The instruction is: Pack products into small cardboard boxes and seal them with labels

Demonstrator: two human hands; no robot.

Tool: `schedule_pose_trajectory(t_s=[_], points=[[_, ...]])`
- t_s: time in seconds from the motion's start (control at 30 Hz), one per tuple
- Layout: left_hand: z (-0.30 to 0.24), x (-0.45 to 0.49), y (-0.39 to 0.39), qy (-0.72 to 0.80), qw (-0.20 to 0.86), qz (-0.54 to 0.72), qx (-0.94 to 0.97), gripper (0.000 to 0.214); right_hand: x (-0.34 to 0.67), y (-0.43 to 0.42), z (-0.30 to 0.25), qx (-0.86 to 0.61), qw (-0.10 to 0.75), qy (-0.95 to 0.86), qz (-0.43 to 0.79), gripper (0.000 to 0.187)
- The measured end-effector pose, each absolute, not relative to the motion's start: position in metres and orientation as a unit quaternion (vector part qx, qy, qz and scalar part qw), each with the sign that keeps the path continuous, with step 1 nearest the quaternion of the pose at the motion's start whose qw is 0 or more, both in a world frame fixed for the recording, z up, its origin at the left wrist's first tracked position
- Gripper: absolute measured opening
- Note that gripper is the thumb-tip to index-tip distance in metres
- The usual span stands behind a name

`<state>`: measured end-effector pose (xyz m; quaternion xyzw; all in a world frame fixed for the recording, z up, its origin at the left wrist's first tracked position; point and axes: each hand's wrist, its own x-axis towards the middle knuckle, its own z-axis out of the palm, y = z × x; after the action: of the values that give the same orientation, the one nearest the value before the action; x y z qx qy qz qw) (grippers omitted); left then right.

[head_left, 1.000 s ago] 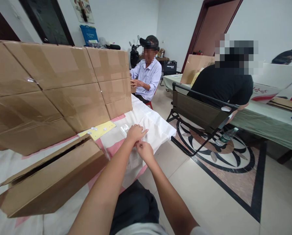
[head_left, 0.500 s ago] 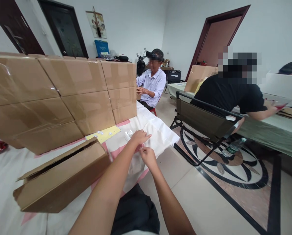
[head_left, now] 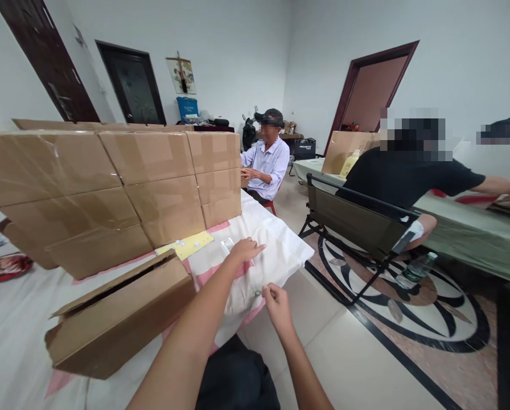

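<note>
My left hand (head_left: 246, 250) is over the cloth-covered table, one finger stretched out and the others curled under; what they hold, if anything, is hidden. Close to its wrist lies a small clear and white item (head_left: 226, 245). Nearer to me, by the table's edge, my right hand (head_left: 277, 302) is closed in a pinch. Something tiny shows at its fingertips, too small to name. Left of my hands lies a yellow sheet (head_left: 195, 245) with several small white bits on it. An open-topped cardboard box (head_left: 127, 313) rests beside my left forearm.
Stacked, taped cardboard boxes (head_left: 161, 202) form a wall along the table's left side. A person in a light shirt (head_left: 267, 165) sits beyond it. Right of me, another person in black (head_left: 391, 176) sits in a folding chair (head_left: 353, 210), with a plastic bottle (head_left: 416, 270) on the floor.
My right hand has drawn away from my left, toward me and slightly right. My left hand stays over the same part of the cloth. The person in black has reached farther right.
</note>
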<state>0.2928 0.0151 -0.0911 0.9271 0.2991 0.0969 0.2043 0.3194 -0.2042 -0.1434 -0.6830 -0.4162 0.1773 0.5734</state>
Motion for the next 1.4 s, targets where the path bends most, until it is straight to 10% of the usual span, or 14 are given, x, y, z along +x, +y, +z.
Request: schedule_pose_trajectory(t_s=[0.23,0.6,0.97,1.4], points=[[-0.055,0.265,-0.008,0.205,0.257,0.315,0.890,0.017,0.309,-0.203,-0.086,-0.547,0.668,-0.424,0.273,0.048],[-0.051,0.166,-0.102,0.203,0.450,0.438,0.751,0.035,0.281,-0.154,0.022,-0.393,0.703,-0.509,0.303,0.039],[-0.023,0.111,-0.112,0.139,0.550,0.522,0.637,0.056,0.226,-0.172,0.011,-0.395,0.627,-0.575,0.347,0.041],[-0.004,0.036,-0.115,0.205,0.340,0.463,0.793,0.021,0.197,-0.175,-0.005,-0.385,0.588,-0.529,0.475,0.037]])
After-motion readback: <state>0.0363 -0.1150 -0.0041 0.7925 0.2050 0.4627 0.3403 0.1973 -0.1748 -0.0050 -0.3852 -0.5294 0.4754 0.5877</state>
